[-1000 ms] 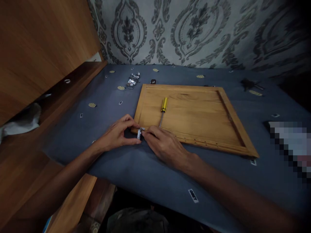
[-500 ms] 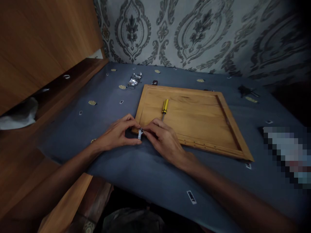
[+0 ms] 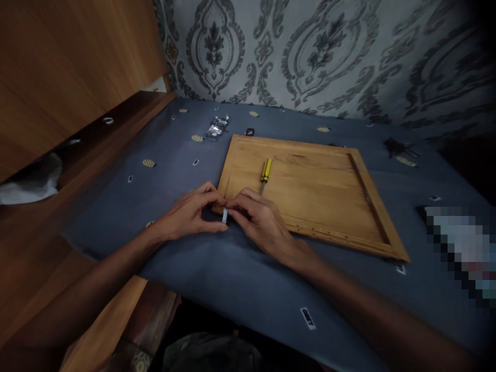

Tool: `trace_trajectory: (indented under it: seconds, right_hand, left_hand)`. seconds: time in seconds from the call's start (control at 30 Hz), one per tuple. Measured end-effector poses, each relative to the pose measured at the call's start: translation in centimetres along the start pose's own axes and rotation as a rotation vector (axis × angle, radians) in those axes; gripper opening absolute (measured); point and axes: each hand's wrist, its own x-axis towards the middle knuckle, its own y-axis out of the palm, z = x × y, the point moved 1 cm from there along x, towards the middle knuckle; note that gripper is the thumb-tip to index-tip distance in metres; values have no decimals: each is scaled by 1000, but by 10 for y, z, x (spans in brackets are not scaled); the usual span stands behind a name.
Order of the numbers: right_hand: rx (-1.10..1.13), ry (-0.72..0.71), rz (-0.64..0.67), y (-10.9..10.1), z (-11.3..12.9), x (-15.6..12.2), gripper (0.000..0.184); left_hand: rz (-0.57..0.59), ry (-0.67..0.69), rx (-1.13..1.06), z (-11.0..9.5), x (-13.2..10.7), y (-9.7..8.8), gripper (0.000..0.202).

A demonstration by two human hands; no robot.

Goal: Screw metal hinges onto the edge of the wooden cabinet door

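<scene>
Over the near left corner of a framed wooden door panel (image 3: 310, 181), both hands meet at a small silver metal hinge (image 3: 225, 216). My left hand (image 3: 189, 213) is closed on it, thumb below and fingers above. The fingertips of my right hand (image 3: 259, 219) pinch at the hinge's upper end; fingers partly hide the contact. A screwdriver (image 3: 266, 170) with a yellow and black handle lies on the panel just beyond my right hand. Several small dark holes show along the panel's near edge.
Several shiny metal pieces (image 3: 217, 126) lie in a pile on the blue patterned cloth (image 3: 174, 279), near a small black object (image 3: 250, 132). A dark tool-like item (image 3: 399, 147) lies at the right. Wooden cabinetry (image 3: 77, 46) borders the left side; a pixelated object (image 3: 461, 243) sits right.
The metal hinge has turned slightly in my fingers, and less of its upper end shows. Both hands stay in nearly the same place; the view has shifted a little.
</scene>
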Motion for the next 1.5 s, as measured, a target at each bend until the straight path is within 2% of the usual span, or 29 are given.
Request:
trace_trajectory:
  seconds: [0.57, 0.77, 0.9, 1.5]
  right_hand:
    - [184, 63, 33, -7, -1, -2, 20]
    - [161, 42, -18, -9, -2, -2, 16]
    - [127, 84, -29, -12, -1, -3, 9]
    - [141, 27, -19, -6, 2, -2, 15]
  left_hand:
    - [8, 20, 5, 1, 0, 0, 35]
    - [4, 14, -1, 2, 1, 0, 36]
    - [2, 9, 1, 2, 0, 1, 38]
    - [5, 20, -5, 1, 1, 0, 37]
